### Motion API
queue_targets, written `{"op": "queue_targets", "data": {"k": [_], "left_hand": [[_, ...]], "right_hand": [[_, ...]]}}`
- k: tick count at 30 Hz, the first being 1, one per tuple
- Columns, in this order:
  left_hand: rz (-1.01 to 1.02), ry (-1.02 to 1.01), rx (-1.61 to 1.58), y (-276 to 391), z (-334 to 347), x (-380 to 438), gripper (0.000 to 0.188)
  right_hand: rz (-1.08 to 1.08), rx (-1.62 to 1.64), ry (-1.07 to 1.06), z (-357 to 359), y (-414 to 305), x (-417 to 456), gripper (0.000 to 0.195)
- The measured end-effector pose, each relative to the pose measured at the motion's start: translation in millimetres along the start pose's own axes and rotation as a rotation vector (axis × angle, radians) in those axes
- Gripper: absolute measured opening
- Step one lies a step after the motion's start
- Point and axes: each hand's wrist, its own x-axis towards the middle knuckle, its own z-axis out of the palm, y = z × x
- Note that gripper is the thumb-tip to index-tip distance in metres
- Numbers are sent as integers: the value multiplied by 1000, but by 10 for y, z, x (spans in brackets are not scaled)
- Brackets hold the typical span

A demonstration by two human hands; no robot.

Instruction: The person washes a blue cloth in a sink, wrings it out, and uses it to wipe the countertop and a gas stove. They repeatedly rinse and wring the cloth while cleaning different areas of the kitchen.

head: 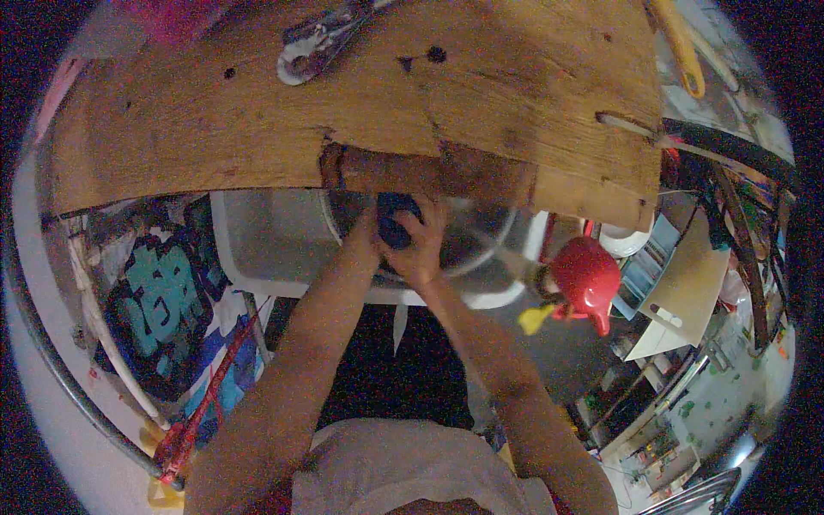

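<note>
Both of my hands are close together over a round wheel-like disc (pixel 463 248) inside a white plastic basin (pixel 283 241). A dark blue rounded object (pixel 394 222) sits between them; its exact kind is unclear. My right hand (pixel 421 241) curls around its right side, thumb and fingers pressed against it. On the other side my left hand (pixel 368 228) lies against the object, its fingers blurred and mostly hidden. A wooden board (pixel 277 135) with a notched, darkened front edge covers the far part of the basin.
A clear plastic packet (pixel 322 48) lies on the board. To the right stand a red plastic vessel (pixel 586 273), a yellow piece (pixel 534 318), a white bowl (pixel 627 239) and a cardboard box (pixel 685 290). A teal-and-black patterned bag or cloth (pixel 161 293) is at left.
</note>
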Motion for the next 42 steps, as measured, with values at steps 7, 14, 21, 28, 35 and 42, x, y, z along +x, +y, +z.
{"op": "queue_targets", "data": {"k": [7,14,21,28,35,42], "left_hand": [[186,256,61,-237,599,-226,64],[4,-14,-127,-31,277,-255,67],[471,247,908,24,424,-268,66],[923,156,1667,-107,-115,-175,56],[199,-4,467,124,-47,138,53],[52,-33,60,-79,368,-359,53]], "right_hand": [[484,42,184,225,1101,311,32],[301,420,219,241,492,50,32],[333,-447,186,473,1422,367,48],[341,-355,-581,171,1388,140,58],[-42,140,56,234,681,30,50],[-25,-62,86,121,389,186,39]]}}
